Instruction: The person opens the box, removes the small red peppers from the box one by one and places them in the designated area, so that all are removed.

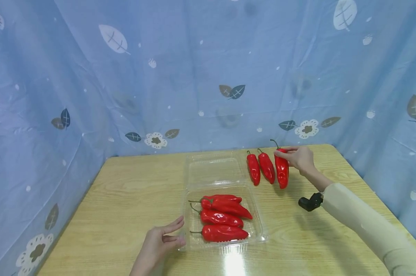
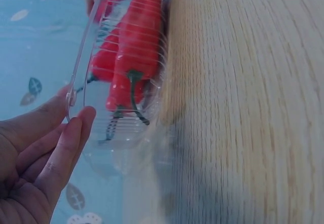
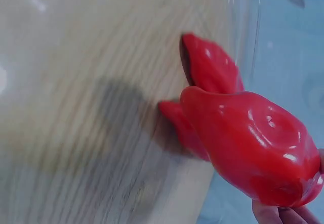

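Observation:
My right hand (image 1: 300, 158) pinches a red pepper (image 3: 253, 143) near its stem end, its tip hanging downward. Beside it on the table lie two more red peppers, the closer one (image 1: 266, 167) and the farther one (image 1: 253, 169), stems pointing away. A clear plastic clamshell box (image 1: 261, 226) sits with its lid (image 1: 213, 168) laid back toward the curtain. Several red peppers (image 1: 225, 233) rest sideways inside, green stems to the left. At the box's near left corner, my left hand (image 1: 161, 241) holds the rim between thumb and fingers; the left wrist view shows the fingertips (image 2: 87, 115) there.
The wooden table (image 1: 135, 191) ends at a blue patterned curtain (image 1: 201, 76) at the back and along both sides. A black device (image 1: 310, 202) is strapped at the right wrist. Bright glare falls on the table in front of the box.

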Action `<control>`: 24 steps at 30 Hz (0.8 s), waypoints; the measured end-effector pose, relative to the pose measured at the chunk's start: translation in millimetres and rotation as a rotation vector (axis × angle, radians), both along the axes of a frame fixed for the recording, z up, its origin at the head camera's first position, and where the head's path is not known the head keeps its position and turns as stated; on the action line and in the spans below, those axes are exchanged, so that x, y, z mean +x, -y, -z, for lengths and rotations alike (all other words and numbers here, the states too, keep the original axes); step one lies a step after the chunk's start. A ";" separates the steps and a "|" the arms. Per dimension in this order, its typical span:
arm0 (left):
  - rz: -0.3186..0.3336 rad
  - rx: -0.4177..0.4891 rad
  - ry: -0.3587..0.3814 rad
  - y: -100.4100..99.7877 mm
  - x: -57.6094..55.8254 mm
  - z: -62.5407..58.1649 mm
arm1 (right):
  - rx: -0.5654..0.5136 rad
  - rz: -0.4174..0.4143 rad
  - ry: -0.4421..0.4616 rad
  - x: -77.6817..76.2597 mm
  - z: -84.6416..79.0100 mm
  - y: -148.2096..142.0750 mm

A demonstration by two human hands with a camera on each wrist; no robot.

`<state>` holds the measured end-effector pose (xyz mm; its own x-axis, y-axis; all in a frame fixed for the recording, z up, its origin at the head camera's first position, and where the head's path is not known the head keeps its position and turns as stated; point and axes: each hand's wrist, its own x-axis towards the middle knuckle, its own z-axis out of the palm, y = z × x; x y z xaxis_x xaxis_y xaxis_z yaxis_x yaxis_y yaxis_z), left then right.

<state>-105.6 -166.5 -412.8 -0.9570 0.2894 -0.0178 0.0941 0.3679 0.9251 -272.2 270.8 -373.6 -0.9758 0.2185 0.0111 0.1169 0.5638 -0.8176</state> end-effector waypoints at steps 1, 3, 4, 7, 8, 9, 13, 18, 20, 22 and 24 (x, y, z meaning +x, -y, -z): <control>0.001 0.002 -0.002 0.1 -0.4 -0.2 | -0.012 0.014 0.003 -3.3 0.9 -0.9; 0.004 0.007 -0.003 0.5 -0.8 -0.3 | -0.018 0.049 0.020 -9.6 2.8 -2.0; 0.006 0.010 -0.002 0.8 -0.8 -0.1 | -0.023 0.067 0.032 -13.1 4.0 -2.7; 0.011 0.018 0.011 1.7 0.2 0.9 | -0.023 0.105 0.060 -22.5 7.1 -3.0; 0.010 0.023 0.019 2.0 0.8 1.3 | -0.019 0.114 0.067 -25.6 8.3 -3.0; 0.007 0.028 0.028 2.2 1.3 1.7 | -0.023 0.119 0.072 -28.6 9.6 -2.8; 0.000 0.041 0.048 2.3 2.3 2.4 | -0.042 0.139 0.090 -38.3 13.7 -2.2; 0.001 0.046 0.048 1.9 1.0 3.0 | -0.009 0.174 0.099 -46.1 18.6 -0.7; 0.000 0.044 0.045 1.9 0.8 2.9 | 0.022 0.181 0.107 -48.8 22.1 -0.4; 0.000 0.036 0.041 1.8 0.6 2.6 | 0.047 0.188 0.116 -50.6 25.5 0.0; 0.002 0.031 0.039 1.5 -0.1 2.3 | 0.057 0.195 0.135 -52.1 28.6 -0.4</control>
